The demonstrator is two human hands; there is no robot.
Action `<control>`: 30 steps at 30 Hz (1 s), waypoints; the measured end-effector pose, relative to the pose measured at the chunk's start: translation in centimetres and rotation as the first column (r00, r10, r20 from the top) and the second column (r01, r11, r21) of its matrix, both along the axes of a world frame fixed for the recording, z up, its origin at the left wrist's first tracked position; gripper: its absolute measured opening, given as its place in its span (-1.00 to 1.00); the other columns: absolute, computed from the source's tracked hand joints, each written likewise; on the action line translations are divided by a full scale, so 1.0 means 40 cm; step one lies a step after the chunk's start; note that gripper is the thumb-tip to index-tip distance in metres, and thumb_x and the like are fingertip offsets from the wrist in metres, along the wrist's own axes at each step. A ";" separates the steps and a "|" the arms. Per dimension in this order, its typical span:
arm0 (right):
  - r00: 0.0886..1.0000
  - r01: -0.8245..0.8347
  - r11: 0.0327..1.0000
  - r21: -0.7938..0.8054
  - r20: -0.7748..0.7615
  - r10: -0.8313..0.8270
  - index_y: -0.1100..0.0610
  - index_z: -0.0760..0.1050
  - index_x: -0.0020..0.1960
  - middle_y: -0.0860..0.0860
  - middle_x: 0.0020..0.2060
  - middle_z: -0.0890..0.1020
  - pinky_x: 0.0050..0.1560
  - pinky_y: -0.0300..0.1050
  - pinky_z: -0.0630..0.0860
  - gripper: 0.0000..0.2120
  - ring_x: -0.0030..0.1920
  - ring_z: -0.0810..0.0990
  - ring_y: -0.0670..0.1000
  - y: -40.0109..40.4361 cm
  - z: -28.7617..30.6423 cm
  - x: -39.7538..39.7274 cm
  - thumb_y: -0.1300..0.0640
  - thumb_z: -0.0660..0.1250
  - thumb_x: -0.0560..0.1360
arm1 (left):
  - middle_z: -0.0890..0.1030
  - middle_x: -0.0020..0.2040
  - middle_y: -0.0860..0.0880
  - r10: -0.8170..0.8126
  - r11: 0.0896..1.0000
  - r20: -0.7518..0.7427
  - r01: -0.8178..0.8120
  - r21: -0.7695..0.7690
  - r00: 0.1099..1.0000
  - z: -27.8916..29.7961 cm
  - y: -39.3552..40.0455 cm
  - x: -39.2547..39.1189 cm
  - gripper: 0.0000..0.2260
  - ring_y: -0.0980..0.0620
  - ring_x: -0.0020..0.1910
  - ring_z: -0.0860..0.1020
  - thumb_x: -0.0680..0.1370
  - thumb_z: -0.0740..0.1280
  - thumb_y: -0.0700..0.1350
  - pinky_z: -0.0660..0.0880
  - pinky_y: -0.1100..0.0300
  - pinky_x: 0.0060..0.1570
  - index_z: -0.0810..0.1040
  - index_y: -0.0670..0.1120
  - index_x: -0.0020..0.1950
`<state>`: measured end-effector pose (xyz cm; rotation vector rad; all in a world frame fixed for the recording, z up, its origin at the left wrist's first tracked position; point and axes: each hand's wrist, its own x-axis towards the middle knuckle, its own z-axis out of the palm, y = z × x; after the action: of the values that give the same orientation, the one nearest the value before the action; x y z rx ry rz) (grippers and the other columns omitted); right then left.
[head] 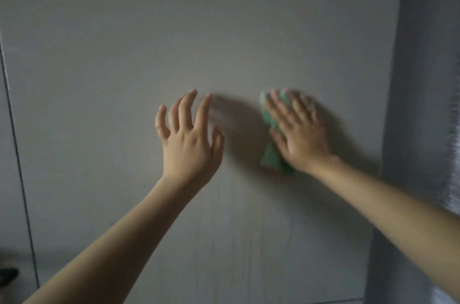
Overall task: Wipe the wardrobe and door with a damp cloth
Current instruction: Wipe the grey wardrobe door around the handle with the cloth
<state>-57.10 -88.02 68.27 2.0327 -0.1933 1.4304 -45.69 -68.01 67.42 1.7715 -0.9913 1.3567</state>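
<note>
So the green cloth [270, 154] is flat against the big pale wardrobe panel [174, 30], pinned there under the right hand [300, 134], fingers spread straight over it and pressing, not curled round it; the hand and cloth are a bit blurred. The left hand [190, 139] is up just beside it with nothing in it, fingers loose and fanned, whether the tips touch the panel I can't tell. Edge-wise: a dark vertical seam [17, 154] runs down the far left, well away from both hands, and a grey curtain [420, 104] hangs along the right, near the cloth hand. Loads of bare panel above and to the left.
</note>
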 end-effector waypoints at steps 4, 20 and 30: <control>0.956 -0.065 0.966 0.252 0.294 -0.012 0.19 0.13 0.53 0.12 0.50 0.22 0.49 0.10 0.01 -0.43 0.50 0.16 0.20 0.028 0.114 0.046 -0.03 -0.03 0.58 | 0.36 0.40 -0.19 0.022 1.000 0.021 -0.022 -0.003 1.000 -0.032 -0.006 0.004 -0.49 -0.12 0.36 0.19 0.50 0.08 0.05 -0.08 -0.12 0.42 0.37 -0.10 0.41; 0.988 -0.086 0.996 -0.035 0.130 0.089 0.15 0.24 0.50 0.08 0.46 0.33 0.46 0.08 0.03 -0.45 0.46 0.27 0.17 0.121 -0.139 0.151 -0.06 0.03 0.57 | 0.33 0.38 -0.12 -0.006 0.987 -0.041 -0.001 -0.158 0.999 -0.202 0.018 0.066 -0.41 -0.11 0.39 0.23 0.42 -0.01 0.12 -0.04 -0.09 0.45 0.35 -0.06 0.41; 0.964 -0.098 0.989 0.108 0.256 0.067 0.12 0.15 0.53 0.04 0.50 0.24 0.48 0.04 -0.09 -0.38 0.50 0.18 0.14 0.181 -0.074 0.197 -0.10 -0.15 0.54 | 0.27 0.44 -0.12 0.014 0.982 -0.069 -0.027 -0.189 0.998 -0.279 0.072 0.092 -0.44 -0.11 0.45 0.17 0.45 0.05 0.08 -0.15 -0.01 0.46 0.31 -0.03 0.44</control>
<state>-49.22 -80.79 65.29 1.9681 -0.3113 1.7678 -41.99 -65.15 56.27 1.6762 -0.7827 1.3480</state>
